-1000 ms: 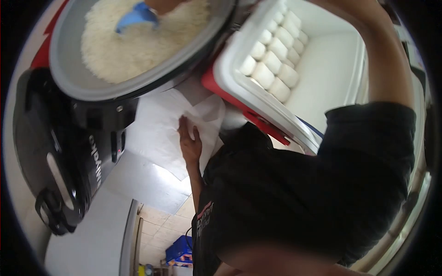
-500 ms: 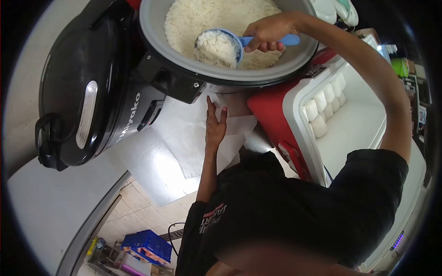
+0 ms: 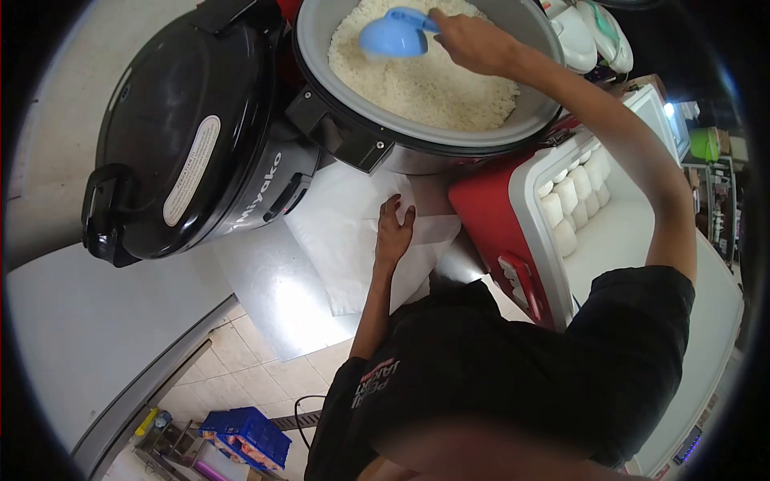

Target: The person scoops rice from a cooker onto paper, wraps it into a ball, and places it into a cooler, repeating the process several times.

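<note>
My right hand (image 3: 473,42) grips the handle of a light blue scoop (image 3: 395,36), closed around it. The scoop is tipped over, its rounded back facing up, above the white cooked rice (image 3: 425,88). That rice fills part of a large grey-lined cooker pot (image 3: 321,76). Lower down, my left hand (image 3: 395,234) is over white paper sheets (image 3: 337,232) on a metal table (image 3: 273,313). Its fingers are slightly bent, with the thumb apart, and nothing shows in them.
A black rice cooker with a closed lid (image 3: 180,120) stands at left. To the right, an open red and white cooler (image 3: 501,232) has several rounded white packs (image 3: 565,212) stacked along its inner wall. Blue crates (image 3: 245,437) sit low at the left.
The scoop, upright and full of rice before, is now turned over and further back in the pot. My left hand has bent its fingers a little, staying over the paper.
</note>
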A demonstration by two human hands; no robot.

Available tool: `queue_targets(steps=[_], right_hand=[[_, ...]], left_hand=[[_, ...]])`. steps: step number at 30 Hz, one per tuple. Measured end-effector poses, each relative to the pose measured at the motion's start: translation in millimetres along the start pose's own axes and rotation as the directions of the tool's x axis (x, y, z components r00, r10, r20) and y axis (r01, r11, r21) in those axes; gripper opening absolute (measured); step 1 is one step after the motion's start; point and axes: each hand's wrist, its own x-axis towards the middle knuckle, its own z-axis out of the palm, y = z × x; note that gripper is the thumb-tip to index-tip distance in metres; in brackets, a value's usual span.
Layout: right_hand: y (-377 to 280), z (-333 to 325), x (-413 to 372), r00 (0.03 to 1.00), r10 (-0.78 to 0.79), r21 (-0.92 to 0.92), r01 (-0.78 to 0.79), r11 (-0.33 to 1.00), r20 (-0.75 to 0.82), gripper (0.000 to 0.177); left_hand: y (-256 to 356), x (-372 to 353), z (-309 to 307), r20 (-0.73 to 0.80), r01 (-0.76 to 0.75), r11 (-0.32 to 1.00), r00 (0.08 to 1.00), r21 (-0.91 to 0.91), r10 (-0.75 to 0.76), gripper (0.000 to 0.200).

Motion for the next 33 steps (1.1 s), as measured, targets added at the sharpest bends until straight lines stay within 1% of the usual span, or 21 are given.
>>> queue_targets(steps=[2, 3, 4, 5, 6, 8, 9, 10, 12, 13, 15, 16, 18, 22, 24, 25, 27, 28, 30, 31, 33], right_hand=[[-6.1, -2.6, -2.8, 0.989, 0.092, -0.036, -0.089, 0.995, 0.113, 0.025], [-7.3, -10.2, -3.0, 0.989, 0.099, -0.039, -0.095, 0.995, 0.110, 0.025], [-7.1, -19.0, -0.9, 0.877, 0.226, 0.095, -0.291, 0.952, 0.424, 0.025], [-10.1, -26.6, 2.7, 0.663, 0.260, 0.156, -0.499, 0.852, 0.702, 0.024], [-19.0, -27.7, 0.9, 0.668, 0.261, 0.158, -0.498, 0.853, 0.697, 0.024], [-38.8, -25.2, -8.7, 0.542, 0.276, 0.135, -0.600, 0.789, 0.794, 0.025], [-40.8, -24.3, -10.5, 0.575, 0.259, 0.198, -0.612, 0.765, 0.776, 0.025], [-43.5, -24.9, -11.5, 0.575, 0.262, 0.195, -0.612, 0.766, 0.775, 0.025], [-62.6, -35.4, -10.0, 0.612, 0.218, 0.290, -0.621, 0.728, 0.760, 0.025], [-69.3, -38.2, -7.7, 0.609, 0.216, 0.287, -0.618, 0.732, 0.763, 0.025], [-82.6, -43.8, -4.2, 0.641, 0.208, 0.240, -0.538, 0.808, 0.739, 0.025], [-89.0, -48.6, -4.9, 0.643, 0.202, 0.245, -0.536, 0.808, 0.739, 0.025], [-97.5, -63.5, -3.6, 0.671, 0.245, 0.242, -0.544, 0.803, 0.700, 0.026], [-111.7, -88.3, -5.7, 0.662, 0.270, 0.206, -0.549, 0.810, 0.700, 0.027], [-117.5, -98.7, -7.8, 0.616, 0.281, 0.221, -0.611, 0.760, 0.736, 0.028], [-117.8, -101.4, -8.7, 0.617, 0.280, 0.219, -0.607, 0.764, 0.735, 0.028], [-115.6, -106.6, -9.4, 0.574, 0.291, 0.186, -0.630, 0.754, 0.765, 0.027], [-113.6, -110.4, -9.1, 0.576, 0.290, 0.185, -0.627, 0.757, 0.764, 0.027], [-108.2, -116.8, -8.0, 0.518, 0.242, 0.218, -0.674, 0.705, 0.820, 0.022], [-97.4, -115.8, -8.2, 0.519, 0.243, 0.218, -0.674, 0.706, 0.820, 0.022], [-66.5, -106.7, -5.6, 0.356, 0.064, 0.297, -0.854, 0.427, 0.932, 0.018]], left_hand=[[0.6, -1.7, 0.5, -0.019, -0.019, 1.000, 1.000, 0.000, 0.019, 0.050], [0.8, -3.3, 1.0, -0.013, -0.024, 1.000, 1.000, 0.002, 0.025, 0.050], [1.9, -4.6, 2.3, -0.040, -0.027, 1.000, 0.999, -0.011, 0.027, 0.050], [3.0, -3.6, 2.7, -0.071, -0.033, 0.999, 0.997, -0.024, 0.032, 0.051], [2.4, -3.7, 2.2, -0.073, -0.039, 0.999, 0.997, -0.021, 0.038, 0.051], [0.1, -4.5, 5.1, -0.096, -0.024, 0.999, 0.995, -0.029, 0.021, 0.050], [-2.4, -5.9, 5.7, -0.093, -0.024, 0.999, 0.995, -0.028, 0.022, 0.050], [-4.4, -5.2, 7.1, -0.077, -0.041, 0.999, 0.996, -0.006, 0.040, 0.052], [-0.8, -4.2, 9.8, -0.070, -0.053, 0.999, 0.996, 0.005, 0.053, 0.053], [2.2, -4.4, 10.3, -0.066, -0.050, 0.998, 0.996, 0.034, 0.052, 0.052], [5.3, -6.0, 8.7, -0.065, -0.045, 0.997, 0.997, 0.069, 0.049, 0.052], [5.7, -7.1, 8.1, -0.063, -0.037, 0.998, 0.997, 0.046, 0.039, 0.051], [8.6, -6.3, 7.0, -0.080, -0.028, 1.000, 0.996, 0.013, 0.029, 0.050], [9.8, -10.1, 6.9, -0.089, -0.027, 1.000, 0.996, 0.002, 0.027, 0.048], [8.7, -11.0, 7.7, -0.096, -0.036, 0.999, 0.995, 0.008, 0.037, 0.047], [8.4, -10.2, 8.0, -0.094, -0.041, 0.999, 0.995, 0.010, 0.041, 0.046], [6.7, -6.2, 10.1, -0.099, -0.048, 0.999, 0.994, 0.008, 0.048, 0.045], [4.6, -4.8, 12.2, -0.098, -0.053, 0.998, 0.994, 0.017, 0.055, 0.044], [2.1, -2.5, 13.5, -0.098, -0.061, 0.998, 0.993, 0.027, 0.063, 0.043], [0.7, -3.3, 14.4, -0.108, -0.071, 0.997, 0.991, 0.037, 0.075, 0.042], [0.4, -4.4, 14.3, -0.117, -0.083, 0.995, 0.989, 0.046, 0.088, 0.041]])
